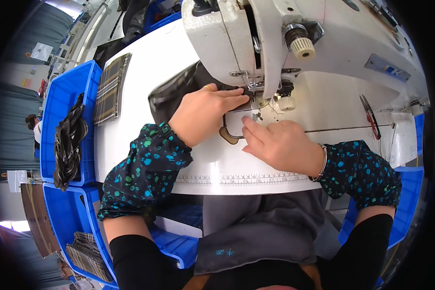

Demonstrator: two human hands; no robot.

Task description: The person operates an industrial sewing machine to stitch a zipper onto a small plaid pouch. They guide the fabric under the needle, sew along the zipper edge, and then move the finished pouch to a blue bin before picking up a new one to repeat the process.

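My left hand (200,113) lies across a dark piece of fabric (166,94) with a checked part, its fingers stretched flat toward the presser foot (256,87) of a white sewing machine (333,43). The fabric's front edge reaches under the foot; the part beneath my hand is hidden. Just right of it, my right hand (280,142) rests low over the machine bed. Its index finger points toward the foot and stands apart from the others, which are partly curled; I see nothing held. A small tan rounded shape (228,136) with a dark curved edge shows between my hands.
Thread snips (370,117) lie at the right. Checked fabric panels (112,89) lie on the table's left. Blue bins beside it hold dark bundled strips (70,142) and folded checked pieces (88,256). A ruler strip (237,181) runs along the front edge.
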